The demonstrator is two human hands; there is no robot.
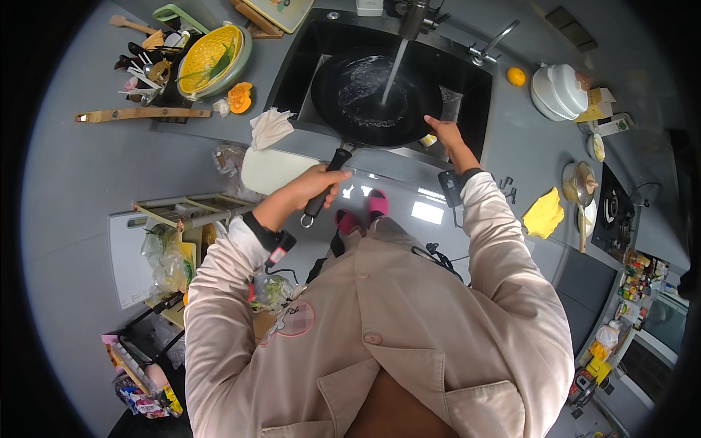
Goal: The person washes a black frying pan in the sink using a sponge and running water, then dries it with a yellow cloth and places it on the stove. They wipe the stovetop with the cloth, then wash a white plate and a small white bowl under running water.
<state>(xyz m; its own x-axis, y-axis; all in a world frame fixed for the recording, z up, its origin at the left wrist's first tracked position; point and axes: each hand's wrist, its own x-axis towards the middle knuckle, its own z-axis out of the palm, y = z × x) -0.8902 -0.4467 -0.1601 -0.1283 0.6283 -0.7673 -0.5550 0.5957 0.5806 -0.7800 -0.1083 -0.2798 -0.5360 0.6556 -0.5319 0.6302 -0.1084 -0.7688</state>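
A black wok (350, 71) is over the dark sink (296, 49), its long handle (337, 161) pointing towards me. My left hand (317, 186) is wrapped around that handle. At the wok's right rim, my right hand (444, 133) grips the edge, with the thumb on top and the other fingers hidden below. Water (395, 71) runs from the faucet (414, 19) into the wok and ripples across its bottom. Just under the rim near my right hand, a small white and yellow item (429, 140) is partly covered.
A white cloth (271, 128) lies on the counter's front edge, left of the sink. Behind it are a cut pumpkin piece (239, 98) and a yellow colander (205, 65). To the right are an orange fruit (515, 76), a white lidded pot (556, 93), a yellow cloth (543, 213) and a saucepan (578, 183).
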